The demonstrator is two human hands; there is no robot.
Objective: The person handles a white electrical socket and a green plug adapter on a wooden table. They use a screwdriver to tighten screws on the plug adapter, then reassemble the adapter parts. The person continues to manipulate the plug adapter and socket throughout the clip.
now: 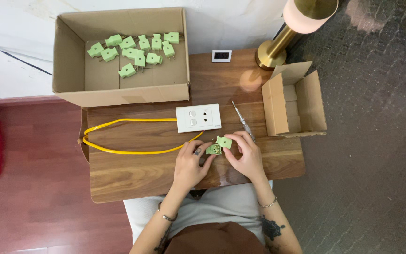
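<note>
left hand (190, 162) pinches open plug half (214, 149) | right hand (245, 155) pinches plug cover (223, 141) just beside it | light, stiff, small plastic: likely best gripped by the edges, clear of the prongs

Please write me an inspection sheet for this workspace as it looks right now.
Surface: wooden table, partly bare.
Job's things: opened green plug base and green plug cover, held above the table.
Clutter: large cardboard box of green plugs; small cardboard box, screwdriver, white switch-socket plate.
Hands: left hand holds base, right hand holds cover.
Cables: yellow cable, looped.
Surroundings: brass lamp, red floor, dark carpet.
</note>
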